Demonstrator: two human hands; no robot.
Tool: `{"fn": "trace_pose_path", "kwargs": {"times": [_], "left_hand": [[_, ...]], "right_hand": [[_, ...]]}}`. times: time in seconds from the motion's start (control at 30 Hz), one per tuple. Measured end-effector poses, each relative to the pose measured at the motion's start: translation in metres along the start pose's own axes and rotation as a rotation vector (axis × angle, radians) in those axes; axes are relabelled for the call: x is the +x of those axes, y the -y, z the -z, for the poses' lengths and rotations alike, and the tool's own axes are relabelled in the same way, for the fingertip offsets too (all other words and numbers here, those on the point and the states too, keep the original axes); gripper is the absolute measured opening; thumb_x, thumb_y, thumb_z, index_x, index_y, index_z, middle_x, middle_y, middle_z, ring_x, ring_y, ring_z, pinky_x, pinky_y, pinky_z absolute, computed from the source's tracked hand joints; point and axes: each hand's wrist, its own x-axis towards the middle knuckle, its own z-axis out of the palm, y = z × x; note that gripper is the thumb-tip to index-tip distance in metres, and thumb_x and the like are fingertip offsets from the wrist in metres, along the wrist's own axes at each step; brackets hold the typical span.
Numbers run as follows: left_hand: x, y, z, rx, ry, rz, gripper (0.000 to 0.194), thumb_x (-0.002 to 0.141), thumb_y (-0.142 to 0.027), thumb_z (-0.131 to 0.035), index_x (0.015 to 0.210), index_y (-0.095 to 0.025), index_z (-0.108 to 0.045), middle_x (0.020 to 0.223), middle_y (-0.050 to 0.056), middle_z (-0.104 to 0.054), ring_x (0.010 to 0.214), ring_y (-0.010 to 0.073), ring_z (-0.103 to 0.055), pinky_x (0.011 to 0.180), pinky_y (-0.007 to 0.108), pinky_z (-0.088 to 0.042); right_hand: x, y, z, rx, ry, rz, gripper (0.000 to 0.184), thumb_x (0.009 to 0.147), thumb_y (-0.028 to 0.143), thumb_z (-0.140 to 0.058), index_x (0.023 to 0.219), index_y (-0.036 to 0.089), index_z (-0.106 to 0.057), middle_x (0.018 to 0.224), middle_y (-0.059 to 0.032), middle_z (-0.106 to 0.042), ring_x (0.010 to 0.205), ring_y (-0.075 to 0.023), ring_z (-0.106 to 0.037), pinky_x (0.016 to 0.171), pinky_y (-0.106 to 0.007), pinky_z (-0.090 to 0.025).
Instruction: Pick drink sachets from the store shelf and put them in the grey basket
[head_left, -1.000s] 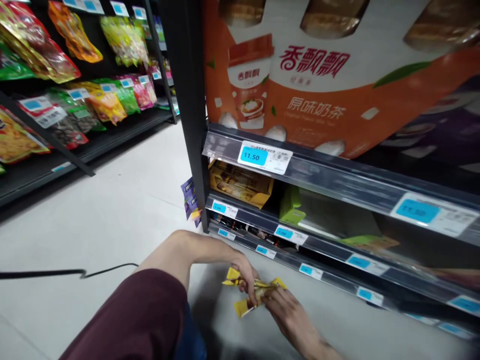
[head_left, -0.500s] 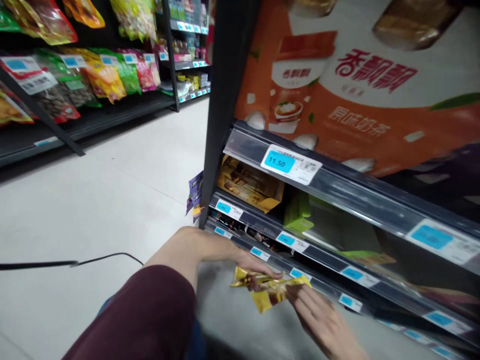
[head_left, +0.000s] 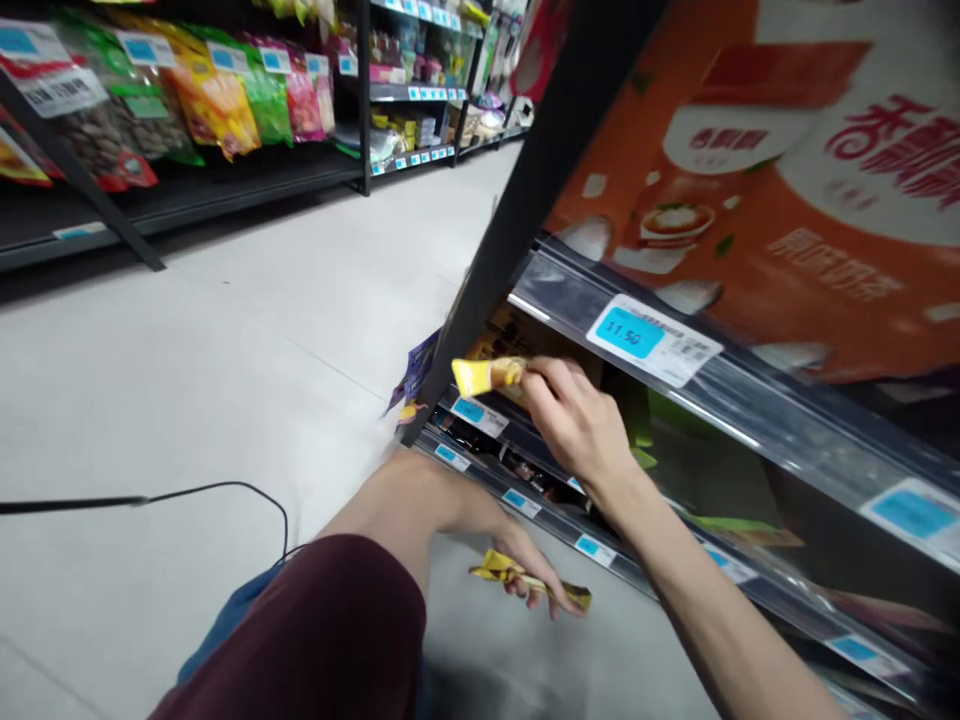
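Note:
My right hand (head_left: 581, 420) pinches a small yellow snack packet (head_left: 484, 376) by one end, in front of the low shelf. Behind that packet is a yellow cardboard display box (head_left: 517, 330), partly hidden by the hand and the shelf edge. Lower down, over the floor, my left hand (head_left: 529, 565) is closed around another yellow and brown packet (head_left: 499, 566); whether it is one or more I cannot tell. Under the box's shelf runs a strip with a price tag (head_left: 480, 416).
A large orange milk tea carton (head_left: 750, 200) stands on the shelf above. The dark shelf post (head_left: 555, 160) rises at the left of the unit, with purple packets (head_left: 415, 375) hanging beside it. Across the aisle floor (head_left: 300, 330) are bagged snacks (head_left: 217, 95). A black cable (head_left: 217, 488) crosses at left.
My right hand has moved up from the left hand to the box's shelf, carrying one packet. The left hand stays low with its packet. The view has shifted left.

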Motion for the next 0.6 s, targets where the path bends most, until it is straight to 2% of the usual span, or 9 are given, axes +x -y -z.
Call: {"fn": "trace_pose_path", "kwargs": {"times": [0.07,0.13,0.27,0.33,0.47,0.6], "left_hand": [[0.012,0.006,0.005,-0.136,0.169,0.145,0.037,0.061,-0.055,-0.078,0.074,-0.023,-0.067,0.07,0.003,-0.055,0.043,0.0083,-0.039,0.037,0.022,-0.041],[0.021,0.01,0.009,-0.194,0.215,0.192,0.034,0.058,-0.049,-0.082,0.075,-0.024,-0.067,0.071,0.002,-0.054,0.043,0.0073,-0.039,0.038,0.019,-0.041],[0.026,0.012,0.01,-0.156,0.24,0.187,0.037,0.056,-0.054,-0.082,0.074,-0.024,-0.069,0.071,0.002,-0.053,0.041,0.0071,-0.038,0.036,0.021,-0.043],[0.025,0.013,0.009,-0.13,0.237,0.178,0.039,0.055,-0.056,-0.081,0.072,-0.024,-0.069,0.072,0.002,-0.054,0.041,0.0074,-0.039,0.036,0.022,-0.044],[0.024,0.013,0.006,-0.071,0.227,0.162,0.036,0.052,-0.054,-0.081,0.069,-0.025,-0.069,0.073,0.003,-0.056,0.041,0.0094,-0.041,0.036,0.024,-0.043],[0.018,0.012,0.005,-0.078,0.221,0.202,0.037,0.047,-0.052,-0.083,0.068,-0.025,-0.069,0.069,0.002,-0.056,0.042,0.0094,-0.04,0.036,0.023,-0.041]], "right_hand": [[0.01,-0.005,-0.011,-0.095,0.128,-0.125,0.025,0.092,0.011,-0.043,0.109,0.016,-0.061,0.11,-0.0144,-0.063,0.087,-0.0223,-0.06,0.065,-0.029,-0.048],[0.014,-0.01,-0.018,-0.136,0.172,-0.244,0.027,0.092,0.012,-0.042,0.112,0.016,-0.061,0.108,-0.0155,-0.063,0.088,-0.0256,-0.06,0.074,-0.035,-0.048],[0.02,-0.02,-0.026,-0.053,0.063,-0.368,0.029,0.094,0.018,-0.039,0.112,0.015,-0.063,0.106,-0.0186,-0.065,0.1,-0.0334,-0.056,0.088,-0.05,-0.042],[0.028,-0.025,-0.032,0.132,-0.012,-0.345,0.03,0.097,0.021,-0.038,0.111,0.017,-0.064,0.106,-0.0172,-0.066,0.103,-0.0318,-0.055,0.093,-0.051,-0.04],[0.054,-0.038,-0.046,0.521,-0.062,-0.214,0.038,0.103,0.035,-0.031,0.107,0.018,-0.065,0.1,-0.0097,-0.071,0.104,-0.0207,-0.057,0.098,-0.039,-0.041],[0.064,-0.045,-0.055,0.588,-0.015,-0.087,0.041,0.102,0.044,-0.034,0.107,0.018,-0.064,0.097,-0.0069,-0.072,0.105,-0.0172,-0.057,0.1,-0.034,-0.041]]}}
